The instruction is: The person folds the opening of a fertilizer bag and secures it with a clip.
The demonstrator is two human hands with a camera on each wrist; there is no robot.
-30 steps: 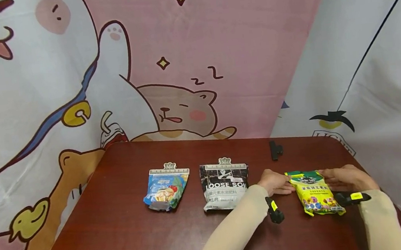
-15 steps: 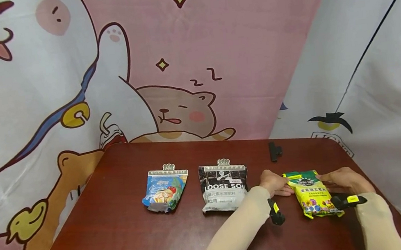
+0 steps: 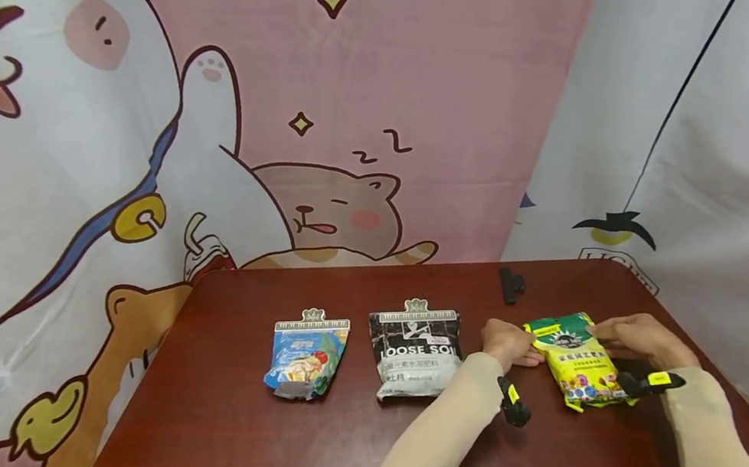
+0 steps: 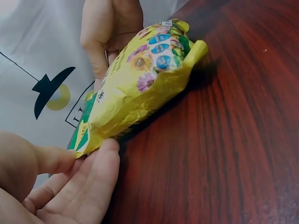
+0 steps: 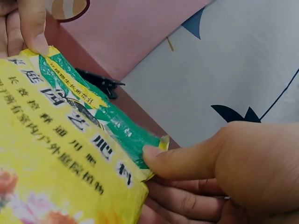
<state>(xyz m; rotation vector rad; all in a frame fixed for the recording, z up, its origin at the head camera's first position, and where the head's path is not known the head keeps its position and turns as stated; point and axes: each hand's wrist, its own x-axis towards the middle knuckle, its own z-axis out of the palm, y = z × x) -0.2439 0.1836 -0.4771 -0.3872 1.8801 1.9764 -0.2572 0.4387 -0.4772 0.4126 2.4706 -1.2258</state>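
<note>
A yellow and green fertilizer bag (image 3: 580, 364) with printed flowers lies at the right of the table, its green top end pointing away from me. My left hand (image 3: 512, 343) pinches the bag's upper left corner; in the left wrist view the thumb presses above that corner and the fingers (image 4: 100, 175) lie beneath. At the upper right corner, my right hand (image 3: 645, 337) pinches the green edge, thumb (image 5: 175, 161) on top and fingers under it. Seen from the left wrist, the top end looks slightly raised. A black clip (image 3: 511, 285) lies behind the bag.
Left of my hands, a black and white soil bag (image 3: 419, 363) lies with a metal clip (image 3: 417, 309) across its top. Farther left is a blue food bag (image 3: 308, 360) with a similar clip (image 3: 312, 320). A printed cloth (image 3: 443, 102) hangs behind the brown table (image 3: 233, 450).
Both hands and the bag's top end have shifted slightly left, and that end appears a little higher. The whole head view has drifted slightly. Both hands keep their grip on the corners.
</note>
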